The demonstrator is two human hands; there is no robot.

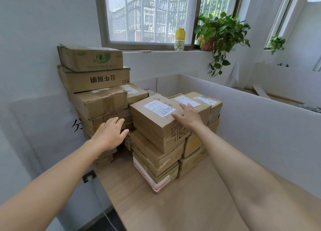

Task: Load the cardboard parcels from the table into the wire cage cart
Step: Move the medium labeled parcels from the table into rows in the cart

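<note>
Cardboard parcels stand in stacks on a light wooden table (173, 204). The nearest stack is topped by a brown parcel (152, 124) with a white shipping label. My right hand (188, 116) lies open on that parcel's top right edge, fingers spread. My left hand (111, 131) is open, just left of the same parcel and in front of the tall left stack (99, 102); whether it touches either is unclear. A further stack (206, 107) stands behind on the right. No wire cage cart is in view.
White partition panels (251, 126) wall the table on the right and back, and a white wall (34, 109) closes the left. A yellow-capped bottle (179, 39) and a trailing potted plant (218, 34) sit on the windowsill.
</note>
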